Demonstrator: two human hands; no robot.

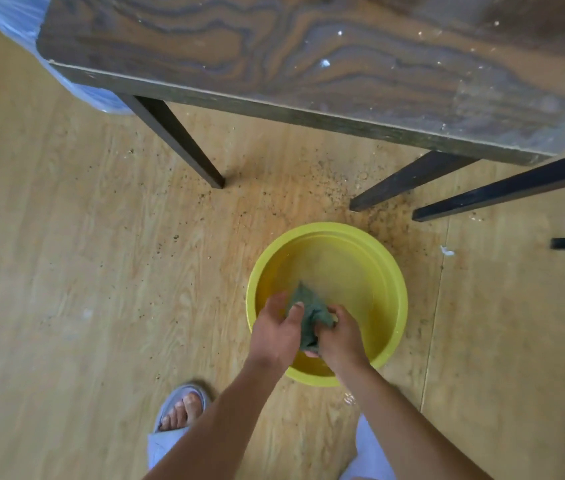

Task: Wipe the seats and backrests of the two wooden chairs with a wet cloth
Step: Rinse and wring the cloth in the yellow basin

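Observation:
A crumpled green cloth (310,315) is held over the near side of a round yellow basin (388,271) that stands on the floor. My left hand (276,329) grips the cloth from the left and my right hand (341,336) grips it from the right, both closed around it. A dark wooden seat or tabletop (308,60) with dust specks and dark legs fills the top of the view, just beyond the basin. No backrest shows.
Light wood-look floor, dirty with crumbs between the legs (184,140) and the basin. More dark legs (502,188) reach in from the right. Blue plastic sheeting (14,19) lies at the top left. My sandalled foot (182,408) stands near the basin.

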